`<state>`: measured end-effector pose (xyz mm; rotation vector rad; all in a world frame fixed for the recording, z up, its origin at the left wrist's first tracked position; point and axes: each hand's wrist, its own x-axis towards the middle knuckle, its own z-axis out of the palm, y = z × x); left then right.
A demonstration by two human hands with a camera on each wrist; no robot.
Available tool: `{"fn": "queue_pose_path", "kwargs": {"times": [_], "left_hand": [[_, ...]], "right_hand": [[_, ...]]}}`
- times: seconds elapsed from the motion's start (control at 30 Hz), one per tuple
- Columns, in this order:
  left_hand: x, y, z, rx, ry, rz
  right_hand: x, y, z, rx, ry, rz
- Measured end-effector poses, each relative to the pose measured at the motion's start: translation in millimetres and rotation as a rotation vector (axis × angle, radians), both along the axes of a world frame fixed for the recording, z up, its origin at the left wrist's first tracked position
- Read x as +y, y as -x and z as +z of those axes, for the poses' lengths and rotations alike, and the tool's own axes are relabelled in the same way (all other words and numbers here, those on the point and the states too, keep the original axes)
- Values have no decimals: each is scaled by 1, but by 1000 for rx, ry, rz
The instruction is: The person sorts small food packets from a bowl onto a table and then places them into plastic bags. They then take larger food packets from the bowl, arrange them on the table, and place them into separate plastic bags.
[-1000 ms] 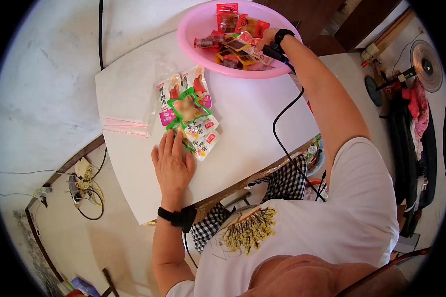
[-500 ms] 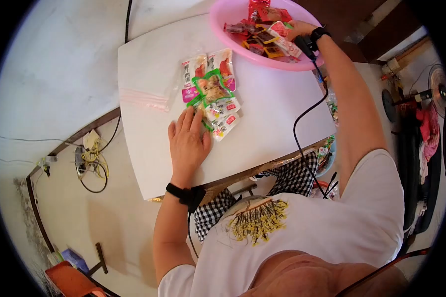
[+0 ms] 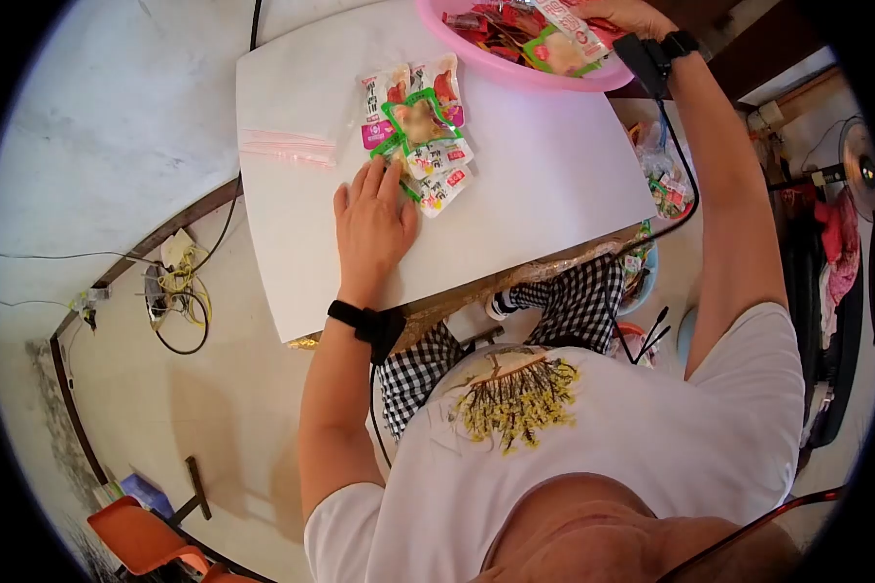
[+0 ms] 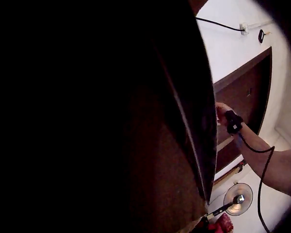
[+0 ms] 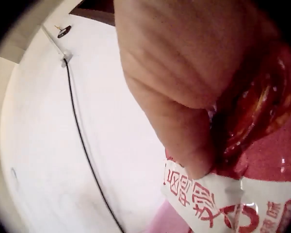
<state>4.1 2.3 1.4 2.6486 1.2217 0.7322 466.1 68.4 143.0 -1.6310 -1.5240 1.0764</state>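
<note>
In the head view my left hand lies flat on the white table, fingers straight. Its fingertips are at the lower edge of a pile of snack packets, where a green-edged packet lies over white ones. My right hand is over the pink basin at the top of the view. It grips a red and white snack packet, the thumb pressed on its front in the right wrist view; the other fingers are hidden there. The left wrist view is mostly dark.
Several red snack packets and a green-edged one lie in the basin. A clear zip bag lies left of the pile. A black cable runs from the right wrist. Bags of packets stand below the table's right side.
My right hand has lifted a red and white packet among those in the basin, and a green-edged packet now shows there. The left hand stays by the pile. The head view has shifted.
</note>
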Motion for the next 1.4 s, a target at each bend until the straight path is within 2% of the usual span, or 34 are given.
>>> {"fn": "queue_pose_path", "kwargs": {"times": [0.07, 0.17, 0.27, 0.3, 0.43, 0.53, 0.6, 0.63, 0.67, 0.7, 0.8, 0.83, 0.97, 1.07, 1.17, 1.27, 1.3, 1.4], "left_hand": [[-1, 0, 0, -10, 4, 1], [-2, 0, -1, 3, 13, 9], [-1, -1, -6, -12, -1, 8], [0, 0, -7, -22, -9, 7], [1, 0, -9, -29, 1, 8], [2, 0, -9, -33, 7, 12], [3, -1, -4, -28, 17, -10], [3, -3, -4, -23, 14, 0], [2, -2, -6, -18, 8, 4], [1, -3, -8, -13, 2, 9], [-1, -5, -5, 19, 9, 5], [-1, -6, -7, 23, 11, 9], [0, -5, -7, 68, 2, 4], [0, -6, -9, 54, 0, -2], [-1, -5, -5, 33, -5, -31], [-4, -3, -6, 33, -5, -11], [-2, -4, -7, 30, -3, -10], [-1, -5, -5, 42, 6, 2]], "right_hand": [[-37, 73, 34, 71, -16, -24], [-51, 122, 31, 319, -29, 164], [-61, 166, 26, 244, -239, 52], [-58, 172, 24, -55, -403, 42], [-52, 197, 36, -254, -265, -105], [-18, 203, 6, 117, -733, -41], [-5, 213, -17, -47, -751, -166], [-4, 219, -9, -138, -770, -246], [-16, 225, -8, -80, -592, -257], [-1, 228, -37, 34, -711, -258], [7, 254, -75, 200, -685, -308], [2, 261, -78, 208, -588, -347], [10, 261, -94, -92, -657, -391], [6, 253, -81, -342, -532, -342], [22, 243, -108, -691, -928, -363], [7, 248, -87, -820, -595, -292], [-4, 249, -75, -904, -558, -279], [-15, 246, -78, -936, -572, -228]]}}
